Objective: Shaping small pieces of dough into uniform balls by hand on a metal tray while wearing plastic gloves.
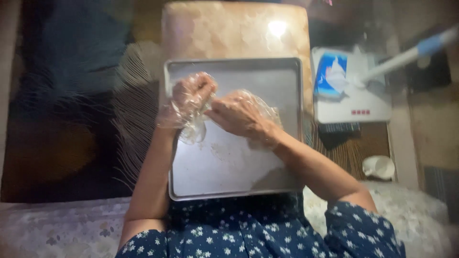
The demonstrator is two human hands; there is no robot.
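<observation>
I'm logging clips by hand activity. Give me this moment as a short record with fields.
left hand: in a clear plastic glove, closed into a fist over the tray
right hand: also gloved, fingers at the left hand's glove
tray: bare metal, on the person's lap
beyond tray: padded beige surface
right side: tissue box, white cup
clothing: dark blue floral

1. A dark patterned rug (71, 95) with feather-like motifs covers the floor on the left.
2. A glossy beige cushioned stool (234, 31) stands ahead, catching a bright light spot.
3. A pale floral bedspread (57, 229) fills the lower edge.
</observation>
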